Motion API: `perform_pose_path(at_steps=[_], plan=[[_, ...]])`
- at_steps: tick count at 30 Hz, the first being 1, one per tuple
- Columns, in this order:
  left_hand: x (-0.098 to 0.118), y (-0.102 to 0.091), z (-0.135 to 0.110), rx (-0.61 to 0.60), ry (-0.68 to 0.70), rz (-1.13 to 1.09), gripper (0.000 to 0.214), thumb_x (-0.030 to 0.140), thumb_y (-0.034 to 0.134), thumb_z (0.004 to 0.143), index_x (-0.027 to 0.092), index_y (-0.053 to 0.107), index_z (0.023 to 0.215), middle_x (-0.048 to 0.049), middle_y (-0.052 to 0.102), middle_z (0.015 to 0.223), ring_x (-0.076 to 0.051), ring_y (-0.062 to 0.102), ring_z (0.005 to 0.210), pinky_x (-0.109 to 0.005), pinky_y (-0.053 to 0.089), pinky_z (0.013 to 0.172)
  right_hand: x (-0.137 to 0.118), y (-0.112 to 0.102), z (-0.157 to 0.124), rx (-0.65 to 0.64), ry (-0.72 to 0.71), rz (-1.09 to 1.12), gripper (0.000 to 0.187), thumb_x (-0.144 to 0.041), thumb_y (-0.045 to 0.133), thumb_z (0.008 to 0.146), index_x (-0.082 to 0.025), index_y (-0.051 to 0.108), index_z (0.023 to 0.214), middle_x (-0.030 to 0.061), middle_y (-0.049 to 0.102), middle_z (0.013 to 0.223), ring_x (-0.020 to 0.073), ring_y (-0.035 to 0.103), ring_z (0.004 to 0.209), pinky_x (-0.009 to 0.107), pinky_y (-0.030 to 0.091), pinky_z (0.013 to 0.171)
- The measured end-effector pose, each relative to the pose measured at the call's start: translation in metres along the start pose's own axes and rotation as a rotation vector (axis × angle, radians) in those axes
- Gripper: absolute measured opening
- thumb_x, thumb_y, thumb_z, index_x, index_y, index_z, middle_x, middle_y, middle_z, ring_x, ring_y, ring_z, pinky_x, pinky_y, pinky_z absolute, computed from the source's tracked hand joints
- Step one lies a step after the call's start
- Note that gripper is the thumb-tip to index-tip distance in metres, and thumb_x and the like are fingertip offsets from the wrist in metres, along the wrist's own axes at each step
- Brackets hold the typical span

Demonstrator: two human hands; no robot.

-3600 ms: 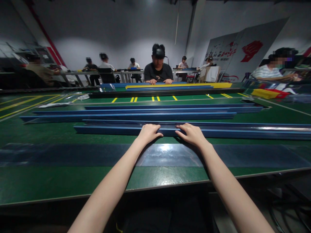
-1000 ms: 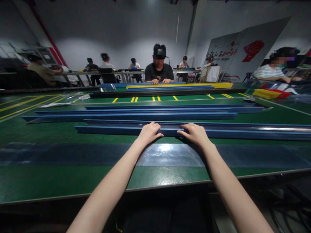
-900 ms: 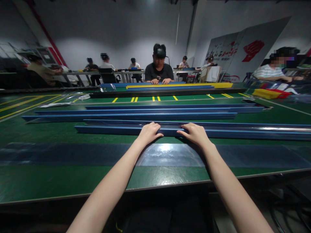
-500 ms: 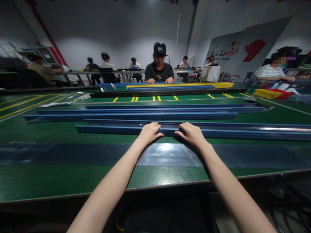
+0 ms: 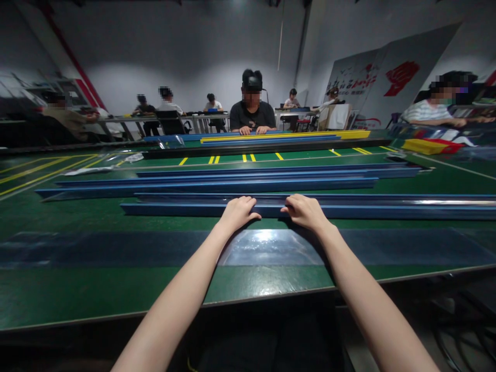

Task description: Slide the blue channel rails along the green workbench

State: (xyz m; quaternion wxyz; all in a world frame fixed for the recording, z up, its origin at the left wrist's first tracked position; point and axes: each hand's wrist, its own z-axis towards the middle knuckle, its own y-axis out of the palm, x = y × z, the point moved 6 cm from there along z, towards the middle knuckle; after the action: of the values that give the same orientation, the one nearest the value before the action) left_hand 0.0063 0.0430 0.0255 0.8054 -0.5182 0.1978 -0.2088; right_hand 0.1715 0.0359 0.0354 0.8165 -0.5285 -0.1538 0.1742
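A long blue channel strip (image 5: pixel 174 210) with two raised walls lies across the green table in front of me. My left hand (image 5: pixel 238 212) is closed over its near wall, fingers inside the trough and thumb on the outer side. A short way to the right, my right hand (image 5: pixel 304 211) grips the same wall with curled fingers, its thumb pointing left. Some of the fingertips are hidden in the trough. Between the strip and the table edge lies a flat, clear plastic film (image 5: pixel 267 248), under my forearms.
Farther blue strips (image 5: pixel 209 184) lie beyond mine. A black strip (image 5: pixel 267 148) and a yellow strip (image 5: pixel 329 135) lie before a person (image 5: pixel 252 116) seated opposite. Yellow and red trays (image 5: pixel 424 146) stand at right. The table's near edge (image 5: pixel 271 298) runs below my forearms.
My right fingers have curled in slightly, and the right thumb has drawn closer to the wall. My left hand keeps its place. The view has tilted a little.
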Motion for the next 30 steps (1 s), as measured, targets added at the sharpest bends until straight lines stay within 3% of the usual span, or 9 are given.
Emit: perform_pose_path(at_steps=[6, 15, 23, 30], plan=[[-0.003, 0.003, 0.000, 0.022, -0.025, -0.053, 0.036, 0.048, 0.059, 0.075, 0.018, 0.053, 0.095, -0.0037, 0.064, 0.095, -0.018, 0.058, 0.091, -0.026, 0.041, 0.074, 0.023, -0.004, -0.010, 0.001, 0.104, 0.009, 0.027, -0.039, 0.044, 0.081, -0.019, 0.058, 0.070, 0.0048, 0.063, 0.076, 0.0153, 0.054, 0.069, 0.025, 0.024, 0.054], [-0.003, 0.000, 0.000, 0.006, -0.036, -0.018, 0.037, 0.051, 0.057, 0.075, 0.017, 0.055, 0.090, -0.0042, 0.064, 0.093, -0.019, 0.058, 0.089, -0.027, 0.040, 0.073, 0.052, -0.007, -0.021, -0.017, 0.257, 0.080, 0.027, -0.044, 0.048, 0.074, -0.021, 0.060, 0.068, 0.0035, 0.065, 0.076, 0.0172, 0.056, 0.071, 0.025, 0.028, 0.054], [-0.002, -0.002, 0.000, -0.010, -0.077, 0.000, 0.037, 0.053, 0.055, 0.075, 0.017, 0.056, 0.085, -0.0043, 0.065, 0.090, -0.020, 0.058, 0.088, -0.028, 0.040, 0.071, 0.046, -0.004, -0.019, -0.039, 0.178, 0.069, 0.032, -0.048, 0.043, 0.078, -0.020, 0.059, 0.074, 0.0045, 0.065, 0.081, 0.0184, 0.056, 0.076, 0.025, 0.030, 0.057], [-0.003, 0.001, 0.000, 0.001, -0.083, 0.000, 0.037, 0.053, 0.055, 0.076, 0.018, 0.056, 0.086, -0.0032, 0.065, 0.092, -0.019, 0.058, 0.088, -0.028, 0.040, 0.071, 0.016, 0.003, -0.008, -0.030, 0.040, 0.006, 0.039, -0.052, 0.036, 0.084, -0.020, 0.058, 0.077, 0.0057, 0.064, 0.085, 0.0175, 0.055, 0.081, 0.025, 0.030, 0.060]])
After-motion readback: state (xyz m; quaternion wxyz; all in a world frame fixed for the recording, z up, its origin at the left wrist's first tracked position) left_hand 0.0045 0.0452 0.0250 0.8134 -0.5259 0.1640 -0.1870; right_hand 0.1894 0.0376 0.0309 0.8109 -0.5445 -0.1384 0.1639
